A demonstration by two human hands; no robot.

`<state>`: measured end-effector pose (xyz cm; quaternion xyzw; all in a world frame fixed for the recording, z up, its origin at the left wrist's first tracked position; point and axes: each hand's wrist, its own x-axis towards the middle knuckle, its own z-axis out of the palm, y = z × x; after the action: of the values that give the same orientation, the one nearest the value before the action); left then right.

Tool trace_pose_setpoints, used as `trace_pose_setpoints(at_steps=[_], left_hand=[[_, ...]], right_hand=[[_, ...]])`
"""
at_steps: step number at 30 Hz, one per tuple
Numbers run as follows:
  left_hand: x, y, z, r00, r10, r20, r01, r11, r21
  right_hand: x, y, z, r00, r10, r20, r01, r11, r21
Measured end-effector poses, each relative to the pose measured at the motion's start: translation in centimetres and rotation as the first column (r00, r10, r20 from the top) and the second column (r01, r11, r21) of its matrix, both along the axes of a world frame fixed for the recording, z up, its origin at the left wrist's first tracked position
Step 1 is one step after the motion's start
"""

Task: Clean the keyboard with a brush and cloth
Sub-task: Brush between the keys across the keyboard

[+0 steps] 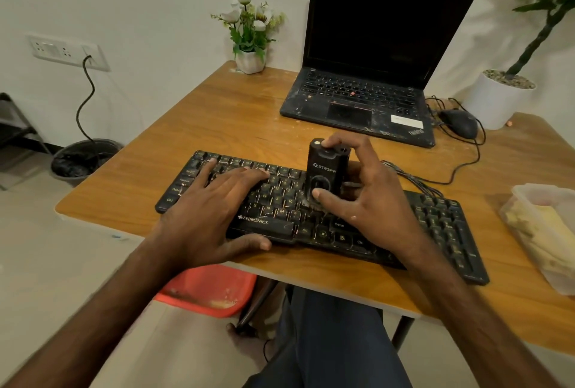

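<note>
A dusty black keyboard (441, 225) lies across the front of the wooden table (236, 120). My left hand (217, 207) lies flat on its left half, fingers straight over the keys and thumb at the front edge. My right hand (367, 197) grips a black brush tool (326, 169) that stands upright on the keys near the keyboard's middle, thumb on its front, fingers over its top. The bristles at its base are mostly hidden. A clear plastic tub (541, 229) with a yellow cloth inside sits at the table's right edge.
An open black laptop (367, 82) stands at the back, with a wired mouse (460, 123) to its right. A small white flower pot (250, 59) and a larger white planter (497, 101) occupy the back. Below the table lie a red dustpan (208, 291) and a dark bin (82, 157).
</note>
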<state>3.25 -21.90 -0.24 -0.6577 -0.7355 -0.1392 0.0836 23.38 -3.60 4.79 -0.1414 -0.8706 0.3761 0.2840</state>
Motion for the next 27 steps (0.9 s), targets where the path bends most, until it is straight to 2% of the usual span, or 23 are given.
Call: trace_pose_setpoints(at_steps=[1, 4, 7, 9, 11, 14, 16, 18, 19, 21, 24, 27], left_hand=[[0.0, 0.0, 0.0, 1.0, 0.001, 0.004, -0.001, 1.0, 0.004], [0.1, 0.0, 0.0, 1.0, 0.004, 0.021, -0.004, 1.0, 0.006], [0.1, 0.0, -0.1, 0.999, 0.005, 0.037, -0.005, 1.0, -0.008], [0.1, 0.0, -0.1, 0.998, 0.005, 0.056, -0.004, 1.0, -0.012], [0.1, 0.0, 0.0, 0.998, 0.007, 0.061, -0.006, 1.0, -0.012], [0.3, -0.1, 0.1, 0.998, 0.015, 0.059, -0.014, 1.0, -0.017], [0.3, -0.1, 0.1, 0.998, 0.017, 0.065, -0.016, 1.0, -0.015], [0.2, -0.1, 0.1, 0.998, 0.015, 0.064, -0.015, 1.0, -0.012], [0.1, 0.0, 0.1, 0.998, 0.017, 0.06, -0.017, 1.0, -0.01], [0.1, -0.1, 0.0, 0.999, 0.021, 0.048, -0.02, 1.0, -0.018], [0.1, -0.1, -0.1, 0.999, 0.024, 0.047, -0.023, 1.0, -0.021], [0.1, -0.2, -0.1, 0.998, 0.023, 0.053, -0.022, 1.0, -0.021]], right_hand=[[-0.1, 0.5, 0.1, 0.999, -0.035, -0.001, 0.035, 0.998, 0.049], [-0.1, 1.0, 0.2, 0.996, -0.075, -0.048, 0.077, 0.996, 0.036], [0.6, -1.0, -0.4, 0.996, 0.078, -0.046, -0.077, 0.997, 0.016], [0.7, -1.3, -0.6, 0.994, 0.11, -0.015, -0.107, 0.988, 0.112], [0.2, 0.4, -0.3, 1.0, 0.012, -0.004, -0.011, 0.979, 0.206], [-0.2, 2.4, 0.0, 0.996, -0.08, -0.049, 0.087, 0.984, 0.154], [0.2, 1.3, -0.3, 1.0, 0.012, -0.029, -0.009, 0.994, 0.105], [0.6, -0.1, -0.8, 0.991, 0.135, -0.008, -0.132, 0.98, 0.151], [0.5, 0.0, -0.9, 0.989, 0.145, 0.002, -0.143, 0.97, 0.199], [-0.1, 1.5, -0.7, 0.998, 0.059, 0.002, -0.058, 0.965, 0.256], [-0.8, 3.6, -0.2, 0.997, -0.049, -0.055, 0.06, 0.973, 0.223], [-0.5, 2.1, -0.5, 0.998, 0.062, -0.025, -0.058, 0.989, 0.132]])
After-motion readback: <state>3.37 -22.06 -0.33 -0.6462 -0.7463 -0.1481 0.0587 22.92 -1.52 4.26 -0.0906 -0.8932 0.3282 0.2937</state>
